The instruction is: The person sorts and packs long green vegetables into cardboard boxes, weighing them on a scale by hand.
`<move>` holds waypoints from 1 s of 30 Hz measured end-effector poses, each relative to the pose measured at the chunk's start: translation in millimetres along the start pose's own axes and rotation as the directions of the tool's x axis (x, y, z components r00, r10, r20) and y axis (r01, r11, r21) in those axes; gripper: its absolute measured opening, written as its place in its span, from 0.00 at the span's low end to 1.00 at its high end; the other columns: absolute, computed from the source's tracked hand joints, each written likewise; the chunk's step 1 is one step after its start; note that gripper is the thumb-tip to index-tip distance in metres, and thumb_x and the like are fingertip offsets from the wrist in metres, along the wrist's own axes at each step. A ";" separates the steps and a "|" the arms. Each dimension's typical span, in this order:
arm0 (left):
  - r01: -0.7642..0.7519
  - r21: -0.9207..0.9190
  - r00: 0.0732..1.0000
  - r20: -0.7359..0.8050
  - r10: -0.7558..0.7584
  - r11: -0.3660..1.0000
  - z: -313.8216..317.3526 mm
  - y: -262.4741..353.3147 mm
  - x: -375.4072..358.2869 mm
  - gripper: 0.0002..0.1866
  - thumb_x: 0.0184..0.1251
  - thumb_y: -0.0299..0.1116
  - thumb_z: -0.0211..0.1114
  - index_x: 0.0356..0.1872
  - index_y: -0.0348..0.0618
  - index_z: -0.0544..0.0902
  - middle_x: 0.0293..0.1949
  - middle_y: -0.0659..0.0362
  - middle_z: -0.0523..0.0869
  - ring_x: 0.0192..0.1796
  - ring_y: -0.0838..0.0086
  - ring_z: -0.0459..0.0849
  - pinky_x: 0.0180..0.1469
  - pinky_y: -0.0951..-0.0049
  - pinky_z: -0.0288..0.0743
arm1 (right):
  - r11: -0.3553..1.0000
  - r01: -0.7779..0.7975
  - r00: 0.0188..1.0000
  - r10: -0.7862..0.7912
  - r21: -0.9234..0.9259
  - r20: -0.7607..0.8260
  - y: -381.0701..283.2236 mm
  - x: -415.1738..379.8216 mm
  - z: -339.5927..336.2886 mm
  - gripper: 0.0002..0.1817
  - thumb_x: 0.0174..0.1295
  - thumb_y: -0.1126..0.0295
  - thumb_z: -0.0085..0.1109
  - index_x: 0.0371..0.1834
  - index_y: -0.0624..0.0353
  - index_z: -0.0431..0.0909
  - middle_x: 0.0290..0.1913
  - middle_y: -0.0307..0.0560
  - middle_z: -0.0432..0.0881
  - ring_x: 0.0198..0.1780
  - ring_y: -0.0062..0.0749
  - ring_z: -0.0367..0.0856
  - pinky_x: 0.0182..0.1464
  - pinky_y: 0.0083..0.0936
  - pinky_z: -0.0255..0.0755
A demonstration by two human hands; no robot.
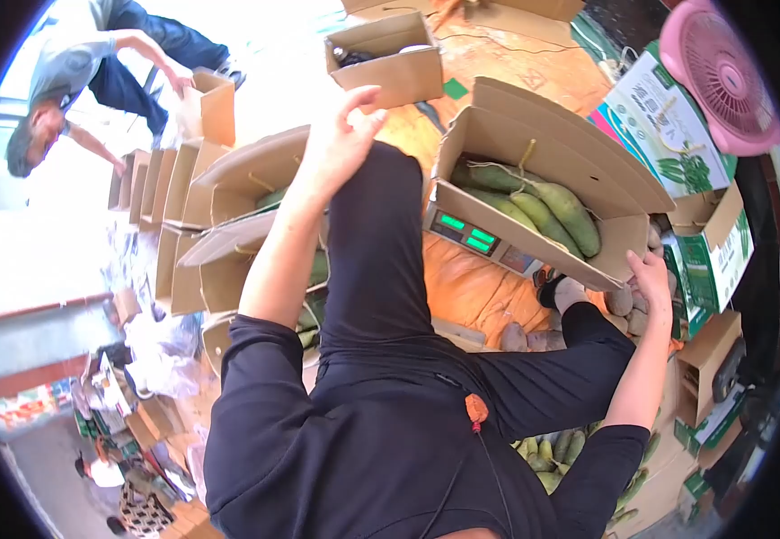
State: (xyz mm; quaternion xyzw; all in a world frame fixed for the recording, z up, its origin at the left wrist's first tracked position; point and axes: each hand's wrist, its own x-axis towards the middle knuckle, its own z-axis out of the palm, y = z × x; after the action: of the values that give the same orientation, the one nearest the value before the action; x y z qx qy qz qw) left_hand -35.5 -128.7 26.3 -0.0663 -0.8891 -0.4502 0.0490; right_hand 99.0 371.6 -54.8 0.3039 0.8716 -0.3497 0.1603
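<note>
A cardboard box point(579, 162) with open flaps stands in front of me, tilted in view. Several long green radishes point(543, 216) lie inside it. Under the box's near side is a digital scale point(464, 235) with lit green numbers. My right hand point(651, 277) grips the box's right corner, fingers on its edge. Raised above my knee, my left hand point(347, 136) is empty with its fingers apart. More open cardboard boxes point(228, 180) with green radishes in them stand in a row left of my leg.
Another person point(75, 81) handles boxes at upper left. A smaller cardboard box point(385, 67) stands ahead on an orange sheet point(498, 54). At right are a pink fan point(722, 76) and printed boxes point(664, 121). Loose radishes point(556, 454) lie beside my right thigh.
</note>
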 end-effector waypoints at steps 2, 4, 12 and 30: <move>0.144 0.103 0.989 -0.053 -0.139 0.984 -28.2 -14.2 -11.5 0.20 0.64 0.35 0.62 0.56 0.44 0.76 0.53 0.57 0.80 0.54 0.74 0.78 0.52 0.72 0.72 | 1.000 0.011 1.000 -0.011 0.000 0.005 5.6 8.7 1.9 0.22 0.58 0.54 0.58 0.46 0.61 0.79 0.29 0.46 0.82 0.23 0.27 0.79 0.18 0.26 0.70; 0.145 0.165 0.986 -0.112 -0.127 0.976 -46.9 -38.6 -29.7 0.20 0.62 0.36 0.63 0.54 0.43 0.77 0.52 0.54 0.81 0.54 0.69 0.78 0.53 0.70 0.72 | 1.000 0.008 1.000 -0.008 0.011 0.014 4.8 9.6 0.4 0.22 0.58 0.54 0.58 0.46 0.62 0.79 0.29 0.46 0.82 0.24 0.28 0.79 0.18 0.26 0.70; 0.084 0.516 0.984 -0.180 0.012 0.853 -76.6 -103.8 -126.6 0.13 0.56 0.33 0.66 0.42 0.40 0.80 0.41 0.51 0.81 0.47 0.57 0.77 0.53 0.63 0.69 | 0.996 -0.068 0.998 0.068 0.061 -0.003 5.9 21.0 5.6 0.17 0.59 0.56 0.58 0.42 0.58 0.77 0.21 0.38 0.76 0.14 0.22 0.69 0.12 0.17 0.56; 0.449 0.484 0.766 0.224 -0.603 0.751 -56.4 -125.5 -351.1 0.15 0.58 0.43 0.63 0.37 0.42 0.80 0.35 0.51 0.81 0.43 0.57 0.80 0.44 0.59 0.73 | 0.983 -0.139 0.985 0.125 0.119 0.121 12.2 27.7 0.1 0.25 0.60 0.51 0.57 0.53 0.58 0.73 0.37 0.42 0.81 0.31 0.27 0.79 0.27 0.23 0.71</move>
State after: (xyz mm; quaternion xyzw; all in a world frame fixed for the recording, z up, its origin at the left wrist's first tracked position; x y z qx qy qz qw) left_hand 292.0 -273.7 -91.7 0.1202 -0.9360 -0.2316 -0.2363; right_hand 85.7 390.1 -74.8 0.3504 0.8149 -0.4097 0.2128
